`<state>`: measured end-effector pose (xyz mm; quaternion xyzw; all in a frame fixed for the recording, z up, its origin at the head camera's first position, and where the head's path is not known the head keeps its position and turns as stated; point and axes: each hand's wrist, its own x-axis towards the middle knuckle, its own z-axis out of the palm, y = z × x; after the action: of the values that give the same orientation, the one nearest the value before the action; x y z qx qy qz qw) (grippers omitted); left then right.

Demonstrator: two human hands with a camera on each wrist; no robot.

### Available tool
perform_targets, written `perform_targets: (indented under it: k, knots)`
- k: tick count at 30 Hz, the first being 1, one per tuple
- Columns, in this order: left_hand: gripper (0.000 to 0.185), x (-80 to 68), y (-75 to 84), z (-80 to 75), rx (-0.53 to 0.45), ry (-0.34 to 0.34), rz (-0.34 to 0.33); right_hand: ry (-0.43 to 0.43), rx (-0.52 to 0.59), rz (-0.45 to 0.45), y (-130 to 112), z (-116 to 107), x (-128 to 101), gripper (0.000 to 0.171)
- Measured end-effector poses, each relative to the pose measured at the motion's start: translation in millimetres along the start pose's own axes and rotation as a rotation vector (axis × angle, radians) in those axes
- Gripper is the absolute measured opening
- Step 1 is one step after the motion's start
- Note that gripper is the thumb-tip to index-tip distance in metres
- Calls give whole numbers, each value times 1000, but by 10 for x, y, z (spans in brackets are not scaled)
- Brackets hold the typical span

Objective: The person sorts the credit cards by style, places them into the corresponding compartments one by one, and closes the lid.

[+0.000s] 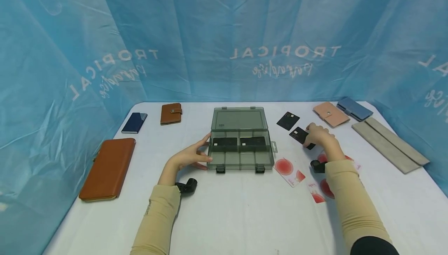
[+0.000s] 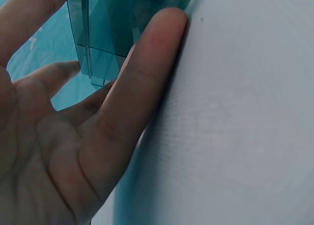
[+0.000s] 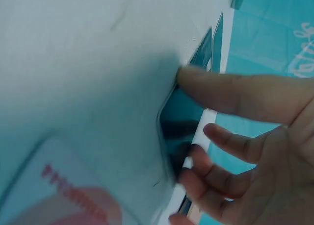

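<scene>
A translucent grey-green compartment box (image 1: 239, 161) stands with its lid raised at the back. Two black cards, a left one (image 1: 224, 144) and a right one (image 1: 253, 143), lie in its compartments. My left hand (image 1: 190, 156) rests against the box's left side, fingers spread and thumb near the front corner. To the right of the box, my right hand (image 1: 319, 136) pinches a black card (image 1: 298, 134) by its long edges, thumb on one and fingertips on the other. Another black card (image 1: 288, 121) lies just beyond it on the white cloth.
Several watermelon-print cards (image 1: 289, 172) lie around the right forearm. A pink wallet (image 1: 331, 114), a blue wallet (image 1: 354, 109) and a grey pouch (image 1: 390, 145) lie at right. On the left are a brown notebook (image 1: 107, 169), a navy booklet (image 1: 134, 123) and a small brown wallet (image 1: 171, 114).
</scene>
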<state>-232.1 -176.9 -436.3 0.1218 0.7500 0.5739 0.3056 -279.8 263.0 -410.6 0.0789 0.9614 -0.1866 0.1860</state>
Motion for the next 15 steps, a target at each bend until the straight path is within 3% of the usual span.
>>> perform_targets:
  k: [11,15]
  knots:
    - [95,-6,24,0,6,-7,14,-73,368,-160,-82,-39,-32,59]
    - [97,-10,21,1,-1,-10,6,-66,552,-196,-179,-48,-86,59]
